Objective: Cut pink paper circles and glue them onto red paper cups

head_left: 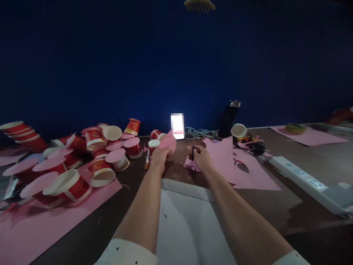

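My left hand (159, 156) grips a pink paper disc (168, 142), roughly round with a pointed bit at its top edge. A small distance to the right, my right hand (202, 159) is closed on dark-handled scissors (192, 152), whose thin blades point up and away. Pink paper scraps (220, 156) with ragged cut edges lie beside and under my right hand. Just left of my left hand stands a small red-and-white paper cup (153, 145), with another cup behind it. Fingers of both hands are partly hidden by the things they hold.
Many red paper cups (95, 138), several topped with pink discs, crowd the left over a pink sheet (91, 195). A lit phone (177, 127) stands at the wall. Behind right are a dark bottle (228, 117) and cable (201, 132); a power strip (300, 178) lies right.
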`<state>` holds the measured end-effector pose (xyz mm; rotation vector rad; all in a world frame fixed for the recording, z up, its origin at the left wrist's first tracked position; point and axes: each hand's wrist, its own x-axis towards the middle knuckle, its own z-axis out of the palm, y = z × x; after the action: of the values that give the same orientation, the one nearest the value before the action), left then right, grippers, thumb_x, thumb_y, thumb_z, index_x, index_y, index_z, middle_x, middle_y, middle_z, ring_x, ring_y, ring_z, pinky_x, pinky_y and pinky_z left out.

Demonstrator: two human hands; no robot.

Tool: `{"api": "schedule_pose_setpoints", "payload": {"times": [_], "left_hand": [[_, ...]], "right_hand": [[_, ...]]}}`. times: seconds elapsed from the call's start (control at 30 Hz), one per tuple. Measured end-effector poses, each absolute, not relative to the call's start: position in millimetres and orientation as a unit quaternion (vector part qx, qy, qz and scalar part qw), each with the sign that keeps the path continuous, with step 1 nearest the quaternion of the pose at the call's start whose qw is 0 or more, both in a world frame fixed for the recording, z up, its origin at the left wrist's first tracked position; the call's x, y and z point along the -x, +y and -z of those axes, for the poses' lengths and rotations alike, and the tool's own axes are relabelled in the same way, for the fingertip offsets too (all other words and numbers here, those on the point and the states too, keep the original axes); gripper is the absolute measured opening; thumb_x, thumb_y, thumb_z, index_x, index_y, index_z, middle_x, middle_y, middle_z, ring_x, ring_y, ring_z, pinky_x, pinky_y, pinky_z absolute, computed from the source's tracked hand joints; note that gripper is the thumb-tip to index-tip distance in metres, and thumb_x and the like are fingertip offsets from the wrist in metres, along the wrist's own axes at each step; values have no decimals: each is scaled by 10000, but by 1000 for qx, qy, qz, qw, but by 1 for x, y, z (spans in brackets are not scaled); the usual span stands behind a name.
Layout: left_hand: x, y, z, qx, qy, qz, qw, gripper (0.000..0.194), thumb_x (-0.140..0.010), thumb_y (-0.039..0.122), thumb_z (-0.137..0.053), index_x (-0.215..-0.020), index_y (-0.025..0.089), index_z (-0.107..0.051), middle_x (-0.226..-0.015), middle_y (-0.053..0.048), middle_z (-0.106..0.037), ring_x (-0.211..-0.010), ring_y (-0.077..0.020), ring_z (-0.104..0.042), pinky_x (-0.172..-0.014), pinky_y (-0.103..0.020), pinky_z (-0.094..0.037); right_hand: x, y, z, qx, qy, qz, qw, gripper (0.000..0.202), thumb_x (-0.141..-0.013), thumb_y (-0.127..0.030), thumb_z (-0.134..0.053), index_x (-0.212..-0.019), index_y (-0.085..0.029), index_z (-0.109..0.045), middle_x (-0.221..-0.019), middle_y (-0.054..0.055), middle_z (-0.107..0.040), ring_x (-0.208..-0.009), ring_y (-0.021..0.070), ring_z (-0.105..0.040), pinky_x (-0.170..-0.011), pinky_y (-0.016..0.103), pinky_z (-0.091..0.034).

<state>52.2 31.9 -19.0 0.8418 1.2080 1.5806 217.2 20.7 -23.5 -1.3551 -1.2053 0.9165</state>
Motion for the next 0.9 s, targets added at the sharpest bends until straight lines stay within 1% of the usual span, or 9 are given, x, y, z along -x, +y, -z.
{"api": "schedule_pose_setpoints", "payload": {"times": [0.07,0.13,0.27,0.4,0.5,0.6,0.7,0.8,0.9], "left_hand": [[-52,33,21,-336,494,-640,483,348,-491,270,-751,-788,126,-640,-591,14,-572,-480,-87,-476,-462,-216,-329],[-52,34,22,-315,494,-640,498,380,-476,276,-759,-802,125,-638,-588,21,-571,-463,-80,-468,-457,-214,-323],[-54,35,24,-289,473,-655,514,427,-458,245,-768,-852,133,-647,-670,11,-614,-515,-80,-509,-492,-210,-365],[-55,38,28,-291,449,-676,507,399,-472,255,-776,-829,123,-655,-669,5,-623,-539,-87,-529,-523,-217,-398],[-57,42,32,-281,417,-702,505,388,-465,252,-791,-803,114,-658,-708,-26,-653,-630,-123,-586,-603,-244,-447],[-59,42,32,-255,397,-710,523,375,-463,211,-799,-798,117,-656,-754,-44,-674,-701,-141,-619,-680,-267,-484],[-62,39,28,-224,405,-707,534,337,-499,169,-778,-808,121,-652,-735,-33,-671,-650,-130,-621,-658,-270,-507],[-66,34,23,-206,412,-701,544,274,-551,145,-737,-808,126,-645,-683,-22,-657,-605,-140,-622,-615,-281,-522],[-68,32,21,-199,416,-698,548,216,-582,123,-702,-787,126,-633,-672,-24,-650,-605,-148,-629,-609,-285,-526]], "right_hand": [[-212,20,26,563,-504,-397,521,386,-695,-468,-649,-949,-179,-634,-648,30,-631,-556,154,-594,-532,265,-460],[-207,21,28,542,-503,-417,528,384,-689,-460,-657,-956,-186,-634,-619,13,-611,-542,149,-583,-520,265,-463],[-199,18,27,509,-473,-491,525,385,-663,-460,-686,-958,-215,-644,-640,0,-603,-543,134,-569,-462,237,-441],[-194,11,21,506,-466,-525,501,405,-669,-468,-696,-1000,-239,-649,-697,4,-626,-557,119,-562,-452,214,-414],[-190,7,20,479,-465,-555,496,398,-679,-465,-695,-997,-228,-656,-718,10,-636,-591,129,-580,-491,226,-437],[-187,5,23,434,-462,-596,494,371,-677,-455,-705,-957,-215,-663,-775,18,-654,-651,139,-599,-572,248,-479],[-185,4,26,406,-462,-619,488,377,-662,-442,-725,-949,-205,-665,-827,25,-666,-710,143,-606,-658,264,-495],[-183,3,27,384,-493,-620,474,386,-658,-441,-730,-953,-199,-667,-837,30,-672,-750,151,-607,-703,273,-493],[-182,1,25,363,-524,-609,471,376,-673,-442,-715,-958,-202,-667,-859,28,-674,-801,154,-609,-735,267,-486]]}}
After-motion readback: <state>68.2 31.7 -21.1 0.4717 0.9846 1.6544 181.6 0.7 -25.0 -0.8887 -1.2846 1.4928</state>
